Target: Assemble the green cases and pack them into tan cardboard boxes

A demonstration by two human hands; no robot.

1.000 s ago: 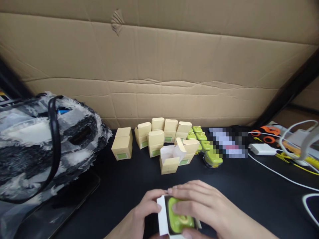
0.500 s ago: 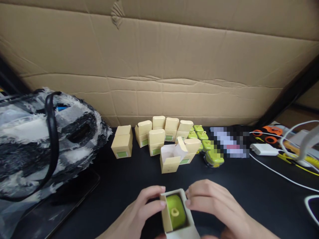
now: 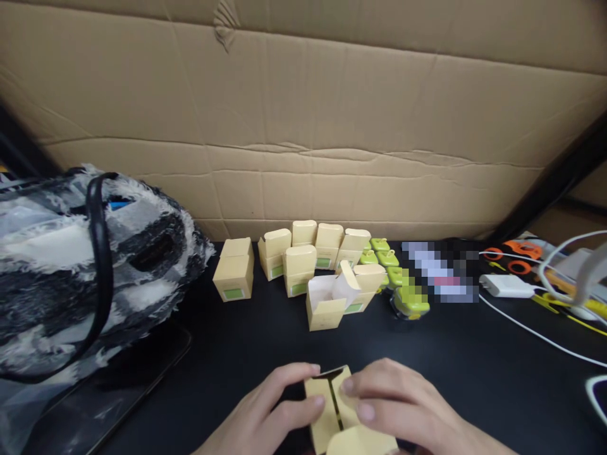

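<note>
A small cream cardboard box (image 3: 322, 414) is between my two hands at the bottom of the view. Both side flaps are folded inward over its opening, leaving a narrow dark gap between them. My left hand (image 3: 275, 407) grips the box's left side, a finger on the left flap. On the other side, my right hand (image 3: 403, 401) holds the box with its fingertips pressing on the right flap. The larger lid flap (image 3: 363, 440) stands out on the near side. The green container inside is now almost wholly covered.
Several cream boxes stand behind, one with its top open (image 3: 327, 313) and a closed one (image 3: 234, 272) further left. Green-lidded containers (image 3: 410, 302) sit to their right. A shaggy black-and-white bag (image 3: 142, 253) is at left; a white charger (image 3: 507, 285) and cables lie at right.
Both side flaps of the box have been folded in over the green container, which showed before. My fingers have moved from the box's rim onto the flaps.
</note>
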